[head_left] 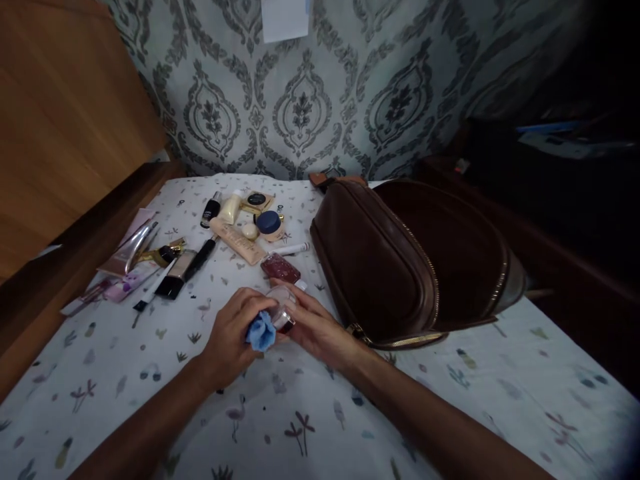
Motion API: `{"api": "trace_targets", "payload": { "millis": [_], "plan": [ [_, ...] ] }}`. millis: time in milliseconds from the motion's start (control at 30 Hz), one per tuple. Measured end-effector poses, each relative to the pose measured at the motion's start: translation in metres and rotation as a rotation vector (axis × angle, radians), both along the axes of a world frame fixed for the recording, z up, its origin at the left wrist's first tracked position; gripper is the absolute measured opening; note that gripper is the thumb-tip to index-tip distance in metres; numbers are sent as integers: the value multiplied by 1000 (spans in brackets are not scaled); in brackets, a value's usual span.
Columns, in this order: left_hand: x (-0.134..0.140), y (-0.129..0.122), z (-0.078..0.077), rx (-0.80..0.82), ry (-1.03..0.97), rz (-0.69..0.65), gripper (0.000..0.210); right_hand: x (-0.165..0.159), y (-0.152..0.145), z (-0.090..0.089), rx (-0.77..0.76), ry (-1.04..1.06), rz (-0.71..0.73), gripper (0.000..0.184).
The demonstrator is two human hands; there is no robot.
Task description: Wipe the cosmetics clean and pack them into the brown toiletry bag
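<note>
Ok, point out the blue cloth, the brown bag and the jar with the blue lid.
Cloth (261,332): head view, on its bunched end.
Bag (370,257): head view, on its brown side wall.
Jar (269,223): head view, on its lid.

A home, with damask wallpaper (345,87) and flamingo-print sheet (267,457)

Dim light, near-black right corners

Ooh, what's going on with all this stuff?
A person's left hand grips a crumpled blue cloth, while the right hand holds a small clear container right beside it. Just beyond lie a dark red bottle and a peach tube. A brown bag sits unzipped to the right on the patterned sheet.
</note>
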State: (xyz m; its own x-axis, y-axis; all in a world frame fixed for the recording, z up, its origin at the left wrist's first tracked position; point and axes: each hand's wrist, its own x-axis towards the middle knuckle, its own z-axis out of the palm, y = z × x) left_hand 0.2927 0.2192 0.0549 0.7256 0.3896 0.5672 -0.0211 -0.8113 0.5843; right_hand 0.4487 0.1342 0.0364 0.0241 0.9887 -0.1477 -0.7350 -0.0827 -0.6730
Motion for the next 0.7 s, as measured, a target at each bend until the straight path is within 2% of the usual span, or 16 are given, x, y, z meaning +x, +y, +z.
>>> {"api": "trace_targets", "payload": {
  "millis": [67, 233, 367, 433, 533, 633, 700],
  "plan": [
    [-2, 4, 0, -83, 29, 19, 28, 2, -2, 2, 9, -5, 26, 57],
    [-4, 14, 1, -330, 127, 174, 30, 4, -4, 4, 43, -39, 101, 79],
    [-2, 16, 2, -456, 213, 105, 31, 1, -4, 5, 37, -80, 131, 95],
    [-2, 14, 3, -479, 199, 111, 31, -3, -4, 3, 31, -82, 140, 96],
    [-3, 11, 5, -563, 108, 267, 35, -10, -2, -2, 52, -104, 128, 92],
    [0, 9, 13, -770, 18, 406, 41, -13, -1, 0, 64, -167, 128, 83],
    [5, 6, 22, -911, -33, 466, 49, -11, -2, 10, 103, -206, 125, 85]
  ]
}}
